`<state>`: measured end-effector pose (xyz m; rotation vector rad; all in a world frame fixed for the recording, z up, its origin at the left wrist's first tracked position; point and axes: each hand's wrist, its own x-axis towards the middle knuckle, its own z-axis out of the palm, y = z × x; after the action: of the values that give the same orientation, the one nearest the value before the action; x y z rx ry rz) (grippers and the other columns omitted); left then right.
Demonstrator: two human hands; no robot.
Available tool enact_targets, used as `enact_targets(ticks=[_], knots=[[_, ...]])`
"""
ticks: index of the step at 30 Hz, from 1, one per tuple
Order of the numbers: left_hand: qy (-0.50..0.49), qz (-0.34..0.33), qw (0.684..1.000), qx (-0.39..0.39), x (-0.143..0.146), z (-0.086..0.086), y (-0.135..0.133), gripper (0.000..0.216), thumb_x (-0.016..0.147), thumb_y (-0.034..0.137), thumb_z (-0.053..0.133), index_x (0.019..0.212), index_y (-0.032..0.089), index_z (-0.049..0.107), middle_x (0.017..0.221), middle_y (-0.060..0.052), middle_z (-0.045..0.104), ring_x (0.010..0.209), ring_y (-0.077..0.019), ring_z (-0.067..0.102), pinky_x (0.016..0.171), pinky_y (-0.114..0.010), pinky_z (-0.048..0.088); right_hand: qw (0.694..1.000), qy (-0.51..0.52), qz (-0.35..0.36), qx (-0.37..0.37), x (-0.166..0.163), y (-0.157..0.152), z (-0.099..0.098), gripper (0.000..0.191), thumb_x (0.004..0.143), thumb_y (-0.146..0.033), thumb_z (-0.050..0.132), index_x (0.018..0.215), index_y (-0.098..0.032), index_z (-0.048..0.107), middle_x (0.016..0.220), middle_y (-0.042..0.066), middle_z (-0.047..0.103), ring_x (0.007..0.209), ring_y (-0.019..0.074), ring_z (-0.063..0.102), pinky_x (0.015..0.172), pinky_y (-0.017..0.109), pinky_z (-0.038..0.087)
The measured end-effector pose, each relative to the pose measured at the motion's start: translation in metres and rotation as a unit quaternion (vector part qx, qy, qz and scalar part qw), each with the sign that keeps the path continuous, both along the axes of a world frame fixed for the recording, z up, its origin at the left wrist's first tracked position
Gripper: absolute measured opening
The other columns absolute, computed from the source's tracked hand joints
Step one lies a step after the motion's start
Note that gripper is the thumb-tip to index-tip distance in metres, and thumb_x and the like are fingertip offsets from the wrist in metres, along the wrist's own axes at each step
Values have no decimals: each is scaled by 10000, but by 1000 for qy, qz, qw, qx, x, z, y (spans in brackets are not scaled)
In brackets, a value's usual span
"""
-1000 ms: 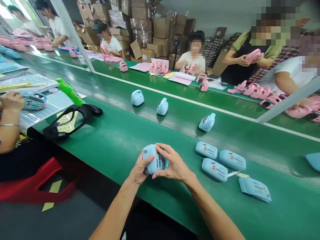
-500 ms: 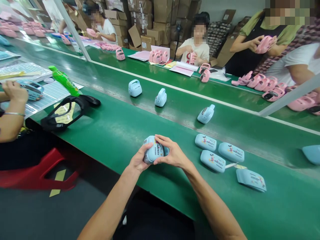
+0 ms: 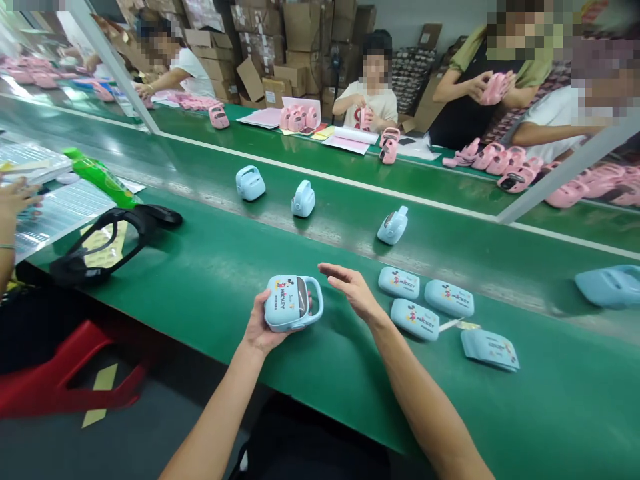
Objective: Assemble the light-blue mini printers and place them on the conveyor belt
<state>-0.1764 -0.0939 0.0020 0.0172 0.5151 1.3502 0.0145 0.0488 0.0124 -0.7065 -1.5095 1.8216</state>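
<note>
Light-blue case [image 3: 283, 303] is held in the left hand [image 3: 262, 327], the right hand [image 3: 354, 288] loosely spread near it.

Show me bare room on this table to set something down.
A broad bare patch of green table lies between the black looped item and the left hand, which holds a blue case. Another lies on the near side of the blue stack. It's crowded around the three printed blue pieces beside that stack.
</note>
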Motion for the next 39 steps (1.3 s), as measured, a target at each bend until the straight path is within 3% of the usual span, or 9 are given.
enact_targets(ticks=[6,9,12,15,20,26,33,39], knots=[[25,-9,993,111,-7,-6,-2,762,748,542,724,1372,141,549,1335,-212,673,1325,-424,559,1085,-592,447,1000,-1,-22,-13,-3,1,-4,441,767,-517,776,1092,-219,775,1120,104,783,1113,302,714,1084,529,478],[63,15,994,83,-5,-5,0,703,749,484,752,1334,136,575,1255,-191,717,1273,-417,602,1108,-602,422,991,-44,-16,126,-4,-9,3,599,756,-564,793,1255,-243,712,1340,127,687,1277,323,623,1145,546,423],[130,53,990,-8,2,-3,3,503,754,319,782,1210,161,639,1072,-116,775,1100,-343,707,1083,-530,479,938,-89,80,326,-9,-25,8,990,632,-591,890,1488,-257,520,1616,161,401,1507,367,355,1232,570,286],[193,75,975,-73,10,1,4,491,734,244,810,1195,189,650,1002,-76,772,1018,-304,729,1006,-456,550,896,-111,156,400,-14,-36,3,1146,634,-620,879,1584,-242,360,1649,211,308,1534,393,286,1224,599,284],[270,103,954,-75,17,16,0,756,675,197,873,1353,298,552,1140,-43,732,995,-257,726,850,-365,606,890,-102,138,423,-15,-36,-8,1071,650,-582,888,1563,-317,396,1599,187,398,1474,373,400,1182,583,361],[285,92,950,-86,20,23,-5,615,683,211,891,1227,237,606,1077,-61,738,939,-238,728,834,-348,598,889,-111,133,423,-8,-34,-3,1036,604,-562,920,1516,-349,475,1508,166,503,1379,371,500,1126,584,424],[276,84,953,-94,23,21,-5,637,654,244,910,1216,243,610,1063,-65,737,933,-256,727,777,-359,608,892,-129,139,410,-5,-35,4,1026,594,-539,933,1503,-347,496,1492,160,508,1367,371,500,1115,585,434],[287,89,950,-88,25,22,-4,600,626,220,916,1155,229,631,1037,-51,737,944,-256,723,821,-369,601,900,-155,134,384,-5,-38,3,1029,553,-466,970,1475,-390,520,1507,132,496,1380,369,488,1122,598,422]])
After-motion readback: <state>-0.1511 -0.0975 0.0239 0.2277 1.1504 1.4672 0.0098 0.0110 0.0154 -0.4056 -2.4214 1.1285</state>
